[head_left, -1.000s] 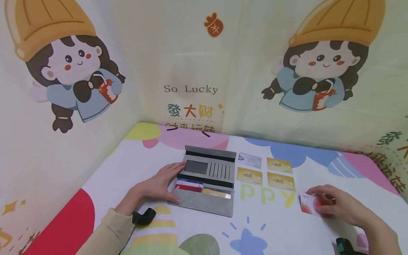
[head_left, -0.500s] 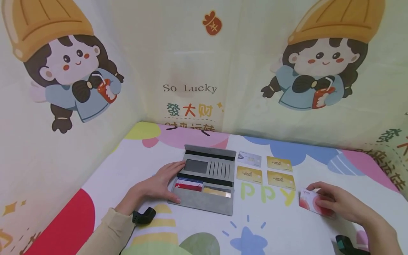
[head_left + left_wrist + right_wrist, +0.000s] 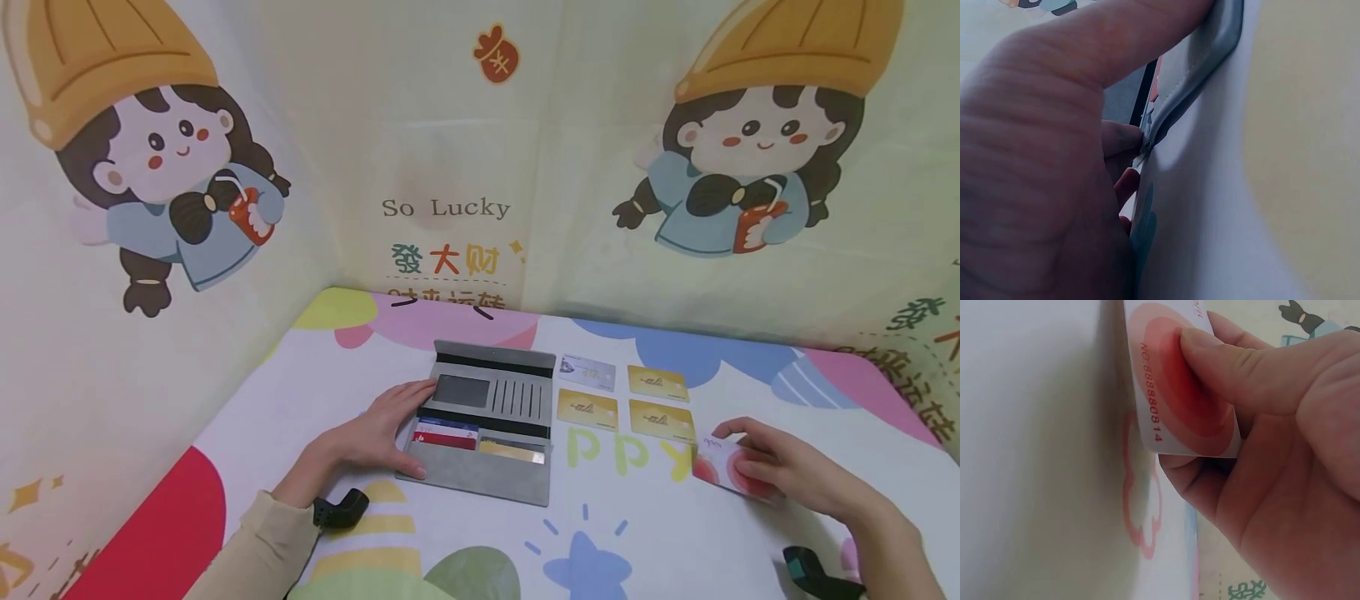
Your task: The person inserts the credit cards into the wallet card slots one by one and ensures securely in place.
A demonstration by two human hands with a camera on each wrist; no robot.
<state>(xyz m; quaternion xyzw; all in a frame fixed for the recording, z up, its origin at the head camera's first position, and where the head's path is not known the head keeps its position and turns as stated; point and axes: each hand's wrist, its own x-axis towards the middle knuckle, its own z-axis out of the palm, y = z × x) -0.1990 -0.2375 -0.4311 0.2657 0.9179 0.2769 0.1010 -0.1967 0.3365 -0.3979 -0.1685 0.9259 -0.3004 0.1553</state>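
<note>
A grey wallet [image 3: 480, 487] lies unfolded on the table, with a red and a gold card showing in its lower pockets. My left hand [image 3: 375, 429] rests along its left edge, thumb on the lower corner and fingers spread toward the upper panel. In the left wrist view the thumb [image 3: 1147, 37] reaches over the wallet's rim. To the right, my right hand [image 3: 795, 471] pinches a white and red card [image 3: 723, 467]. The right wrist view shows the thumb flat on that card's [image 3: 1154, 394] printed face, with fingers behind it.
Between the wallet and my right hand lie a silver card [image 3: 587, 374] and three gold cards [image 3: 587, 410] in two rows. The table [image 3: 450, 525] has a colourful printed cover. Printed curtains [image 3: 450, 150] stand behind and at the left.
My right hand has shifted slightly left with the pinched card, which now comes up close to the lower right gold card. The left hand stays on the wallet.
</note>
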